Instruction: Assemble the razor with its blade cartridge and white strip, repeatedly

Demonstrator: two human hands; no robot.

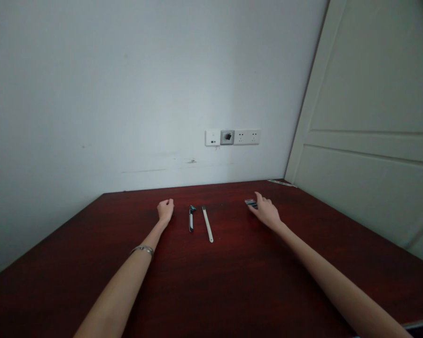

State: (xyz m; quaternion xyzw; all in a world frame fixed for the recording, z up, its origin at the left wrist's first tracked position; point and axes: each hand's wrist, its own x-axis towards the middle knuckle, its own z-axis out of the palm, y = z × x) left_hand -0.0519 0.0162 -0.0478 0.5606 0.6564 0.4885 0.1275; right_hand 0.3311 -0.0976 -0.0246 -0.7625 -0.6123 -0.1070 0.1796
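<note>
My left hand [166, 209] rests on the table as a loose fist, with nothing seen in it. To its right lies a razor [191, 220] with a white and dark handle, its head pointing away from me. Beside that is a slim white toothbrush-like stick [207, 225] with a dark far end and a small hole at the near end. Farther right, my right hand [267, 212] has its thumb and forefinger apart around a small flat dark-and-clear item [251, 203] on the table. Part of this item is hidden by the hand, and its kind is unclear.
The dark red wooden table [183, 291] meets a white wall [144, 94] at the back. Sockets and switch plates [246, 136] are set in the wall. A pale panelled door [370, 108] stands along the right. A thin pale strip [282, 183] lies at the back right corner.
</note>
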